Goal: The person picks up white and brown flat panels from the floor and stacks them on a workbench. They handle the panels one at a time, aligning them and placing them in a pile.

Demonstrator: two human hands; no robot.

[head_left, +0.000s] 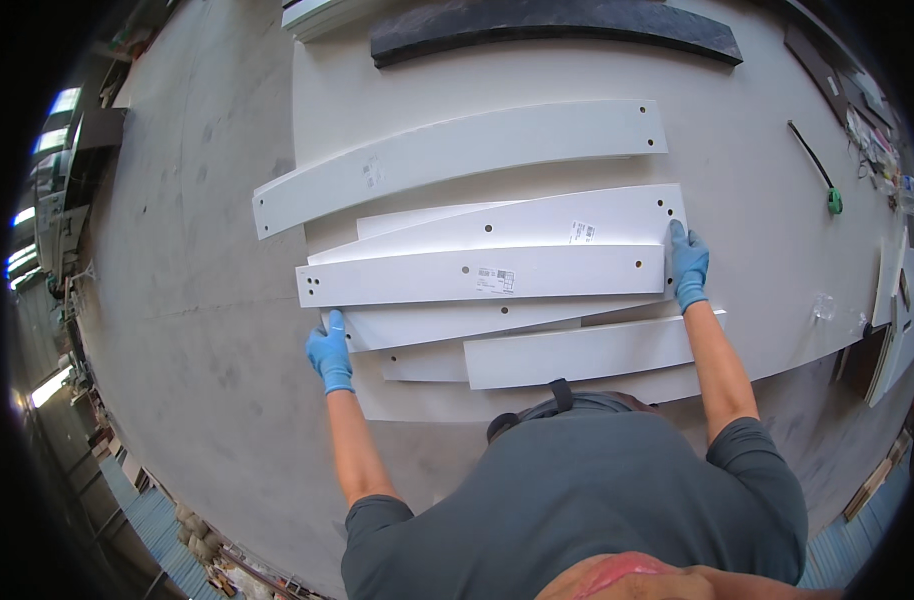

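Observation:
My left hand (329,352), in a blue glove, grips the left end of a white drilled panel (427,325), its thumb over the edge. At the right end of the stack, my right hand (689,262), also gloved in blue, is closed round the edge of a white panel; whether both hands hold the same one I cannot tell. Between them lies a narrower white panel (397,283) with a printed label and holes. Behind it a wider white panel (547,215) shows, also labelled. More white panels (587,350) stick out on the near side.
A long white panel (507,142) lies beyond the stack on the pale work surface (737,330). Farther off is a dark grey wrapped piece (557,25). A green tape measure (834,200) with its blade out rests at the right. Boards (892,320) stand near the right edge.

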